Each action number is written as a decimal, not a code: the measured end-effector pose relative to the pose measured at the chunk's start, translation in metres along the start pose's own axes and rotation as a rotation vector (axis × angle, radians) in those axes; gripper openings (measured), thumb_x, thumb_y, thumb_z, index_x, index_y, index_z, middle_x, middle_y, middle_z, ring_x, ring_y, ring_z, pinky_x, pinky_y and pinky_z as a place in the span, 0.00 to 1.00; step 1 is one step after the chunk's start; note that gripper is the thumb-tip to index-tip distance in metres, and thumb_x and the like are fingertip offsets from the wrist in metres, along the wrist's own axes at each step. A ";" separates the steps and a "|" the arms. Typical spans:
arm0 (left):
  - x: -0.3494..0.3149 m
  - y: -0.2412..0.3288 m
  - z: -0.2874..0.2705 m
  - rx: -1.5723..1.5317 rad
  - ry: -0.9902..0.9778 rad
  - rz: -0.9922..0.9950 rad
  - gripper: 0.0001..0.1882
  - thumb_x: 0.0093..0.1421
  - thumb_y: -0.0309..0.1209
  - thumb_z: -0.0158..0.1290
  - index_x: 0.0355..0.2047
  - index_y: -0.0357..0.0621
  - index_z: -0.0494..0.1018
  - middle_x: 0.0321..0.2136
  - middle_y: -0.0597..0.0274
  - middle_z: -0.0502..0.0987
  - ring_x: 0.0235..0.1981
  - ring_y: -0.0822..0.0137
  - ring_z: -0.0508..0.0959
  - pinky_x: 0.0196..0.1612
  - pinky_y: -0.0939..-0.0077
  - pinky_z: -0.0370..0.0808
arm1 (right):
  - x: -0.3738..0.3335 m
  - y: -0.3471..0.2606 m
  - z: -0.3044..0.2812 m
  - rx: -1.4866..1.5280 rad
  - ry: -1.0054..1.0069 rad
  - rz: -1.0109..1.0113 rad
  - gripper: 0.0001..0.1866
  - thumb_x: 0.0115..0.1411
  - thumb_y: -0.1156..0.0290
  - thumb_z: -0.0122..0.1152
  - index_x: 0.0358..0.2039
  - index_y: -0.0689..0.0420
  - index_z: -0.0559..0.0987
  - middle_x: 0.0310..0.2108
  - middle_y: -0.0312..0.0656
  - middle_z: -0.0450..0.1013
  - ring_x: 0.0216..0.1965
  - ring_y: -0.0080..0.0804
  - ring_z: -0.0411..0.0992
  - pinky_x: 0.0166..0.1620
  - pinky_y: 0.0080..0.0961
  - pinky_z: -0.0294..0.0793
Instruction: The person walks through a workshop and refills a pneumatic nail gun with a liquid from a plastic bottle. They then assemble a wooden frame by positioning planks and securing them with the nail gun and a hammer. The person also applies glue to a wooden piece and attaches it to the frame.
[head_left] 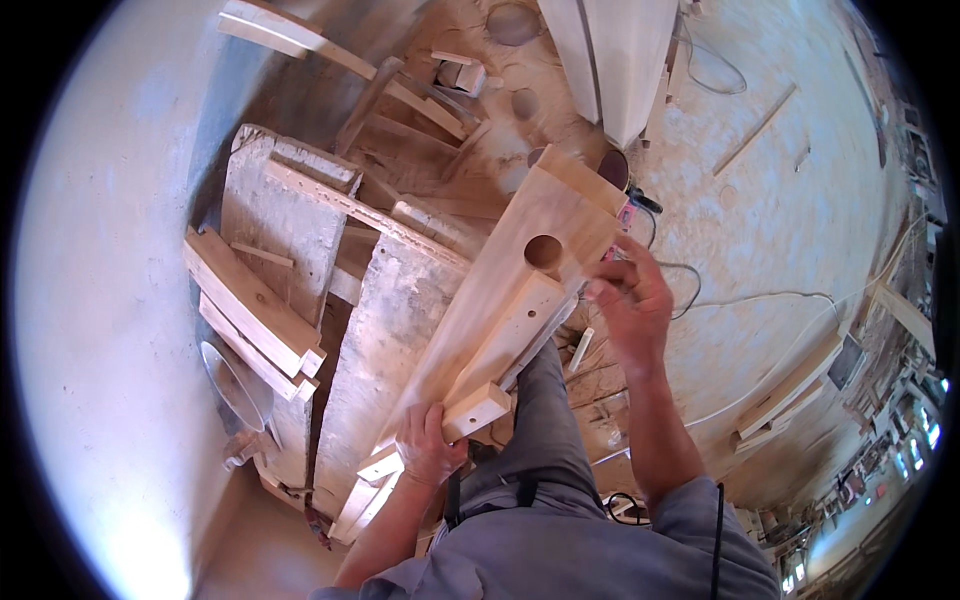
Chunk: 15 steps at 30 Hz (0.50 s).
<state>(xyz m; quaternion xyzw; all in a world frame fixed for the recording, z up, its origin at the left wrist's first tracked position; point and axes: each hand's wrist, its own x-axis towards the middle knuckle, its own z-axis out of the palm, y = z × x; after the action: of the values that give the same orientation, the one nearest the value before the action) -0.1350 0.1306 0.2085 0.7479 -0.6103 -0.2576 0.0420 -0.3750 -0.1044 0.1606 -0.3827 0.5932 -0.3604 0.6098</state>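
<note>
A long, pale wooden beam (490, 235) slants across the bench in front of me, with a dark round spot, a hole or knot, near its far end. Along its right side lies a narrower wooden strip (520, 318) with a small hole. My left hand (430, 447) wraps its fingers around a short wooden bar (478, 410) lying crosswise near the beam's closer end. Beside the beam's far right edge is my right hand (638, 298), thumb and fingers curled toward each other. Whatever sits between those fingertips is too small to make out.
A worn, dusty board (385, 330) forms the bench under the beam. Notched wooden pieces (255, 305) are stacked at the left by the wall. Scrap wood lies beyond. Tall pale boards (615, 60) stand at the far side, and a cable (750, 298) crosses the dusty floor.
</note>
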 end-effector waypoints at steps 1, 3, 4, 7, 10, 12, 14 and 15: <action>0.001 -0.001 -0.001 0.005 0.007 0.004 0.29 0.36 0.30 0.65 0.43 0.37 0.71 0.37 0.48 0.73 0.36 0.46 0.75 0.38 0.55 0.75 | 0.004 0.000 -0.001 0.069 0.046 0.059 0.28 0.56 0.84 0.58 0.60 0.65 0.69 0.39 0.43 0.79 0.36 0.22 0.75 0.43 0.23 0.77; -0.002 -0.002 0.000 -0.017 -0.022 -0.020 0.31 0.37 0.32 0.65 0.44 0.37 0.72 0.39 0.48 0.73 0.39 0.46 0.76 0.39 0.55 0.75 | 0.011 -0.002 -0.003 0.012 0.046 0.011 0.28 0.57 0.84 0.58 0.60 0.65 0.70 0.38 0.41 0.78 0.37 0.22 0.74 0.42 0.21 0.76; -0.005 -0.002 0.002 -0.030 -0.033 -0.037 0.32 0.37 0.33 0.65 0.45 0.37 0.72 0.40 0.48 0.73 0.40 0.46 0.76 0.39 0.55 0.76 | 0.012 -0.005 -0.005 -0.001 0.044 0.004 0.28 0.57 0.84 0.58 0.60 0.65 0.70 0.38 0.41 0.78 0.37 0.22 0.74 0.42 0.21 0.76; -0.004 -0.005 -0.007 -0.016 -0.062 -0.010 0.31 0.39 0.37 0.65 0.45 0.40 0.72 0.42 0.49 0.74 0.43 0.47 0.76 0.41 0.56 0.76 | 0.009 -0.026 0.018 -0.113 -0.086 0.004 0.27 0.57 0.83 0.58 0.60 0.63 0.71 0.41 0.43 0.79 0.37 0.22 0.75 0.42 0.20 0.76; -0.002 -0.004 -0.016 -0.009 -0.158 -0.098 0.30 0.40 0.38 0.65 0.46 0.43 0.73 0.43 0.52 0.74 0.46 0.49 0.76 0.44 0.58 0.76 | 0.004 -0.031 0.035 -0.486 -0.308 -0.151 0.28 0.56 0.82 0.57 0.60 0.61 0.71 0.44 0.45 0.79 0.40 0.24 0.76 0.42 0.21 0.76; -0.002 -0.005 -0.020 -0.004 -0.093 -0.073 0.30 0.38 0.37 0.67 0.43 0.43 0.73 0.40 0.55 0.74 0.42 0.52 0.76 0.43 0.59 0.77 | 0.003 -0.012 0.035 -0.773 -0.407 -0.451 0.29 0.56 0.83 0.57 0.60 0.60 0.72 0.48 0.47 0.78 0.43 0.25 0.77 0.42 0.21 0.76; -0.010 -0.008 -0.017 -0.021 -0.050 -0.057 0.28 0.39 0.38 0.67 0.41 0.44 0.73 0.38 0.57 0.73 0.40 0.54 0.77 0.42 0.61 0.77 | 0.005 -0.016 0.040 -0.661 -0.431 -0.213 0.30 0.55 0.84 0.57 0.61 0.61 0.71 0.51 0.46 0.77 0.47 0.28 0.76 0.43 0.22 0.76; -0.011 -0.009 -0.015 -0.038 -0.023 -0.052 0.27 0.39 0.37 0.66 0.41 0.44 0.73 0.38 0.56 0.73 0.41 0.54 0.77 0.42 0.61 0.77 | 0.004 -0.016 0.040 -0.613 -0.437 -0.086 0.30 0.55 0.84 0.57 0.61 0.62 0.71 0.53 0.46 0.77 0.49 0.30 0.76 0.44 0.23 0.76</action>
<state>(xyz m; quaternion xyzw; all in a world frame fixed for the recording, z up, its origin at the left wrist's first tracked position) -0.1218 0.1396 0.2223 0.7597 -0.5860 -0.2787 0.0423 -0.3345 -0.1134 0.1736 -0.6398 0.5128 -0.1010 0.5635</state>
